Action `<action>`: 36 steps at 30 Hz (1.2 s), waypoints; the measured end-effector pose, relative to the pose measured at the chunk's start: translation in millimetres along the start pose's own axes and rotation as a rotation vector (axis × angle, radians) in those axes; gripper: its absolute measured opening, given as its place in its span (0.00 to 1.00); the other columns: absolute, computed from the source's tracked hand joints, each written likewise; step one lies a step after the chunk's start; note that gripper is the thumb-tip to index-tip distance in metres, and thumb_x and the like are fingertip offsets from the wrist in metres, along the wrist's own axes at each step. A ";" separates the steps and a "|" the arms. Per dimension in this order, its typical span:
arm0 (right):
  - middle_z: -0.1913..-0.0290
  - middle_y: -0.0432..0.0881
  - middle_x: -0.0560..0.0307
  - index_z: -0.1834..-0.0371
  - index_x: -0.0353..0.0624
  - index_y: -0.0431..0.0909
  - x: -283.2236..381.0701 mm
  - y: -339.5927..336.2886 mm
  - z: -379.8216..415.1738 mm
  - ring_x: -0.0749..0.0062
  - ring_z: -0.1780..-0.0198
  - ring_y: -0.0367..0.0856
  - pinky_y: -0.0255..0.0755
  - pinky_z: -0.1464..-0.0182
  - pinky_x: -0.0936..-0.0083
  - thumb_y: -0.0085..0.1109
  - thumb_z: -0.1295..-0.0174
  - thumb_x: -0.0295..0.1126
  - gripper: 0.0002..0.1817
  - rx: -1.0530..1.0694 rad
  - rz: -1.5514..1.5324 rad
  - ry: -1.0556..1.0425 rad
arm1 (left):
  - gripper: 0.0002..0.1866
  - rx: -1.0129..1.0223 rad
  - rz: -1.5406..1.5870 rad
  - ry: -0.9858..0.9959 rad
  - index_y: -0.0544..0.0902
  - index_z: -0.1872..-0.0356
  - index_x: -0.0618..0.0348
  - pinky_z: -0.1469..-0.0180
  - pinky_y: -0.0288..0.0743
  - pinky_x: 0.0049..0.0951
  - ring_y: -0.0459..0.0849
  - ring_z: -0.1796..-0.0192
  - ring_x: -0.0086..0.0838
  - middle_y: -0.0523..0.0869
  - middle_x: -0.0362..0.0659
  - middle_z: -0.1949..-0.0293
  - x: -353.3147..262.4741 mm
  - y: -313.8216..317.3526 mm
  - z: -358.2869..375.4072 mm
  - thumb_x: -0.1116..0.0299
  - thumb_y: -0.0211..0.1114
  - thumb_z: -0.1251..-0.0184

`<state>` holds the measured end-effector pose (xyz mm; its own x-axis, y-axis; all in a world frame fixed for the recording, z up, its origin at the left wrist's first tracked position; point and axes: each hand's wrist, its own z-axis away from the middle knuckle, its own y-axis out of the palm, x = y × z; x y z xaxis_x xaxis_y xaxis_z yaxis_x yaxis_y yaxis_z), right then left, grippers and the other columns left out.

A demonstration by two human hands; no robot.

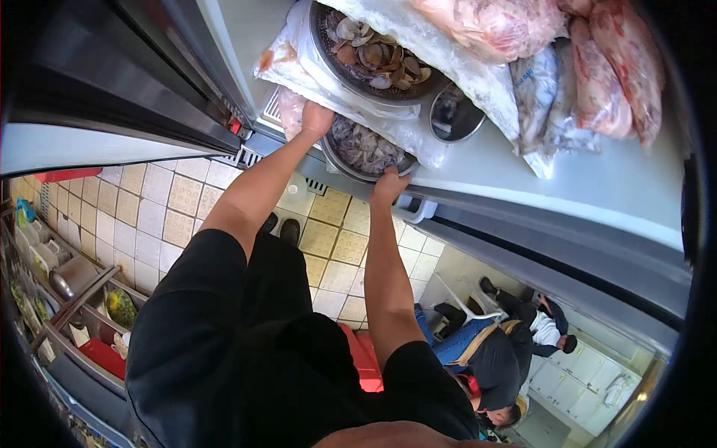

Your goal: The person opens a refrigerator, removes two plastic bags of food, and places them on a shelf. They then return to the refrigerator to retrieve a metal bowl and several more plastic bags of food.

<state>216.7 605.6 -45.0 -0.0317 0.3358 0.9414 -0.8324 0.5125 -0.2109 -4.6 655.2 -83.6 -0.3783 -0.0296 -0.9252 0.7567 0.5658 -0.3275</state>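
Observation:
A metal bowl (pixel 349 173) with greyish, squid-like pieces (pixel 366 145) in it sits at the front edge of an open fridge's shelf. My right hand (pixel 390 187) is closed on its near right rim, thumb on top. At the bowl's left side, my left hand (pixel 317 119) grips the rim, its fingertips hidden below a white plastic bag (pixel 403 134). Just behind and above stands a metal colander (pixel 418 93) full of clam shells (pixel 379 60). To the right, a small metal container (pixel 464 123) lies tilted.
Bagged raw meat (pixel 493 26) and wrapped fish-like packs (pixel 538 89) lie on the shelf (pixel 597 175). A fridge door (pixel 134 145) stands open at left. Tiled floor (pixel 328 239) is below me. Two other people (pixel 497 358) are at lower right; a counter with containers (pixel 97 321) is at lower left.

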 end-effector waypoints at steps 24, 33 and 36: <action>0.38 0.67 0.52 0.37 0.46 0.65 46.5 -26.1 72.0 0.56 0.50 0.72 0.77 0.54 0.57 0.54 0.39 0.44 0.28 0.419 -0.070 0.309 | 0.25 0.109 0.042 -0.820 0.77 0.50 0.67 0.59 0.75 0.29 0.81 0.64 0.26 0.84 0.45 0.66 20.2 -314.7 265.2 0.54 0.61 0.37; 0.70 0.74 0.57 0.64 0.41 0.73 -20.7 33.8 302.2 0.70 0.73 0.74 0.74 0.74 0.69 0.54 0.38 0.32 0.07 1.252 0.454 0.333 | 0.18 -0.348 -0.608 -1.331 0.85 0.69 0.64 0.60 0.77 0.39 0.85 0.66 0.43 0.85 0.54 0.70 16.4 -568.0 615.3 0.57 0.63 0.46; 0.67 0.75 0.62 0.58 0.47 0.73 14.0 90.9 438.9 0.74 0.70 0.75 0.75 0.68 0.71 0.56 0.38 0.31 0.07 1.670 0.513 0.130 | 0.20 -0.180 -0.608 -1.394 0.86 0.71 0.62 0.56 0.75 0.43 0.83 0.63 0.49 0.85 0.55 0.67 38.5 -592.7 709.1 0.52 0.62 0.47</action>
<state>-102.2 310.0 64.6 -0.4795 0.2873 0.8292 -0.3822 -0.9189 0.0974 -89.6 -265.7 -61.0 0.2666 -0.9543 -0.1352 0.5654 0.2685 -0.7799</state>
